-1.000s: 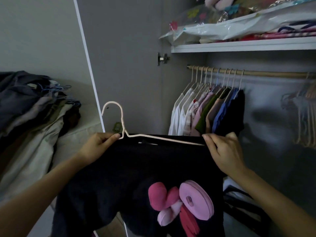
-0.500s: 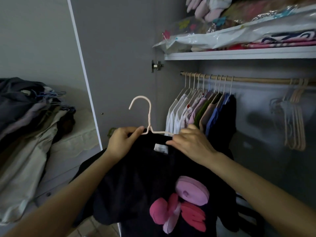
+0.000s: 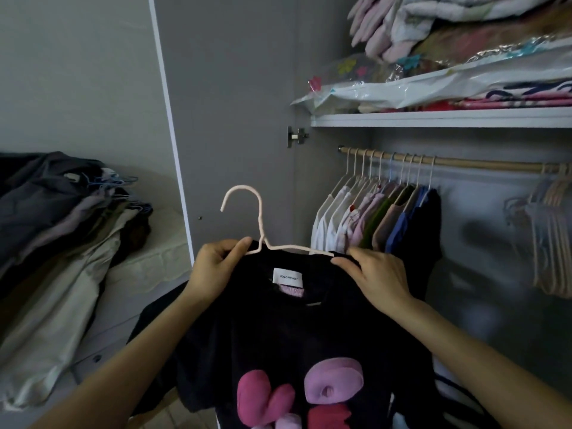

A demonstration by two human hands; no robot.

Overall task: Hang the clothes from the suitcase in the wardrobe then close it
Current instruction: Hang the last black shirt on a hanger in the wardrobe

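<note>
Head camera, looking forward and down: the left hand (image 3: 213,267) pinches the left shoulder of a black top (image 3: 294,329) together with the wire of a pale pink hanger (image 3: 260,230), thumb and forefinger closed just beside the base of the hook. The right hand (image 3: 376,278) lies on the garment's right shoulder, its fingertips curled over the fabric where the hanger's arm disappears under the cloth. The hanger sits inside the neck opening, its hook upright and free above both hands. A white label (image 3: 288,277) shows inside the collar, and padded pink and lilac shapes (image 3: 297,394) decorate the front lower down. The top hangs in the air in front of the open wardrobe, below the level of the wooden rail (image 3: 464,164) and to the left of it, not yet on it.

On the rail a row of hung clothes (image 3: 371,221), white through pink, green, tan, blue and black, is bunched at the left end; a cluster of bare hangers (image 3: 551,239) hangs at the right. Above, a white shelf (image 3: 433,118) carries bagged bedding (image 3: 448,85). The grey wardrobe door (image 3: 229,103) stands open, and to its left a pile of clothes (image 3: 58,236) lies on a bed.
</note>
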